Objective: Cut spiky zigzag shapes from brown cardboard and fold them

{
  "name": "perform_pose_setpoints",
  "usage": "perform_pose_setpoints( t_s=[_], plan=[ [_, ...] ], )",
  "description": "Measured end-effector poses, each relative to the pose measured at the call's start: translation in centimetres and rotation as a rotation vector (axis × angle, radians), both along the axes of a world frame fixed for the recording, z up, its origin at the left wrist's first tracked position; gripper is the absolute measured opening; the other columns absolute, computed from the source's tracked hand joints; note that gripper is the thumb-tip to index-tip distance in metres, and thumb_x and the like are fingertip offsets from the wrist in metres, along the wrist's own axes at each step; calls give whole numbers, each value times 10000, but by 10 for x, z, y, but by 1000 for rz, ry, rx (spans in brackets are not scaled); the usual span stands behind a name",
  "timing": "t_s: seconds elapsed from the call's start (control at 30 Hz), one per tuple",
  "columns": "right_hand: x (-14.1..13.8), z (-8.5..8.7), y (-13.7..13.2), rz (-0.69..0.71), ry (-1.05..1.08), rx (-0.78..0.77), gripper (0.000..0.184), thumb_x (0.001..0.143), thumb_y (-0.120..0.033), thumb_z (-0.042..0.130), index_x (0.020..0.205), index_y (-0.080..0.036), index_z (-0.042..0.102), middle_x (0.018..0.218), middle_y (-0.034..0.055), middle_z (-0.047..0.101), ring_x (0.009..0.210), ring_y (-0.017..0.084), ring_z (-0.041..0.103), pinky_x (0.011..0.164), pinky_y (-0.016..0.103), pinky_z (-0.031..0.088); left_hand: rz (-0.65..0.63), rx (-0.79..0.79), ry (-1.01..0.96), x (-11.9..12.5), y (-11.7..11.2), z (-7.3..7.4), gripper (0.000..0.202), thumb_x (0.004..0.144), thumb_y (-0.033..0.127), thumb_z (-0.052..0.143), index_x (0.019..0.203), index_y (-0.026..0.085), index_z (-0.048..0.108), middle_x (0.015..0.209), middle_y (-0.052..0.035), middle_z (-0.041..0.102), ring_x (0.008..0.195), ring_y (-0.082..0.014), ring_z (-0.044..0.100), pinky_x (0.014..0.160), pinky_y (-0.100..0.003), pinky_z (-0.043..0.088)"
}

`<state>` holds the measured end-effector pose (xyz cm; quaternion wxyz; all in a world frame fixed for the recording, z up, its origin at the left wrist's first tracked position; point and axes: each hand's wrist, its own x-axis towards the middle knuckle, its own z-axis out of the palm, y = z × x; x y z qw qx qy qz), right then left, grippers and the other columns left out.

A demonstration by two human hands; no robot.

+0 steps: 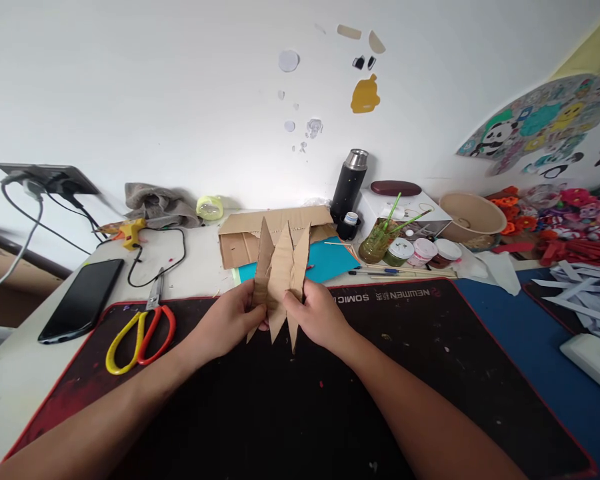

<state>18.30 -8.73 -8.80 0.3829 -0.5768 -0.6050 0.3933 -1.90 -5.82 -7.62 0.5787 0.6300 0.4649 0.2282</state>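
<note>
Both hands hold up a brown cardboard cutout over the dark desk mat. It has pointed tips at top and bottom, and creases run down its face. My left hand is closed on its left edge, the thumb across the front. On the right side my right hand pinches it, thumb pressed near the middle and fingers behind. Behind the cutout lie a folded cardboard piece and a blue sheet. Scissors with one yellow and one red handle rest to the left.
A phone and a yellow glue gun with its cord lie at left. Toward the back stand a black thermos, a jar with green sticks and several paint jars. Paper strips pile up at right.
</note>
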Motion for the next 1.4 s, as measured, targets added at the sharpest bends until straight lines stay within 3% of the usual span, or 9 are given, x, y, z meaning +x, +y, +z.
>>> perform_pose_setpoints(
  t_s=[0.1,0.27,0.43,0.6,0.7,0.8,1.07,1.3,1.4],
  plan=[
    [3,3,1,21,95,-24,124,955,-283,591,932,-191,670,904,48,763,828,223,684,726,306,496,-45,-52,-53,-2,5,9,320,878,487,719,1019,208,652,874,-25,743,815,-241,714,747,-363,569],
    [3,5,-1,109,169,-63,146,957,-301,612,992,-194,705,969,53,791,916,254,720,798,338,549,9,-13,-71,-8,13,21,365,919,570,696,1006,218,725,977,-29,775,955,-262,714,862,-362,568],
    [1,0,-2,188,234,-102,198,963,-353,662,1066,-208,749,1098,71,815,1040,294,749,927,402,588,38,73,-4,-8,13,20,439,922,639,656,864,205,697,820,-14,718,806,-229,653,738,-330,527],
    [3,1,-1,124,382,-132,331,974,-501,684,1144,-227,758,1183,99,813,1179,320,745,1000,440,599,-22,44,-12,-6,9,20,488,924,685,649,942,200,704,869,-23,728,808,-222,648,752,-334,537],
    [6,2,1,41,337,-112,385,954,-548,710,1126,-209,767,1199,119,811,1155,331,751,997,454,601,-84,-57,-68,-4,9,20,446,909,644,682,1008,210,721,924,-38,756,878,-252,688,815,-372,566],
    [6,3,0,77,301,-104,355,969,-496,703,1158,-203,767,1211,116,814,1150,331,755,980,454,602,-50,-37,-97,-4,12,21,393,889,594,701,1000,219,734,967,-48,767,926,-263,691,865,-392,566],
    [3,4,-3,176,146,-45,220,1013,-357,638,1111,-211,770,1153,86,827,1096,295,758,929,402,582,-7,61,102,-9,15,15,443,855,625,678,815,183,696,710,11,602,650,-163,496,610,-295,401],
    [2,3,-5,213,17,-13,199,1012,-336,610,958,-196,740,970,57,791,894,238,715,832,346,536,-12,5,89,-12,16,15,398,845,573,694,914,188,762,822,-16,701,735,-201,593,722,-331,475],
    [-2,2,-6,209,-59,-11,231,1004,-335,612,844,-198,708,836,27,745,774,205,660,753,316,492,-12,124,210,-8,11,17,314,847,512,656,784,207,697,736,1,650,673,-185,543,657,-313,422]
  ],
)
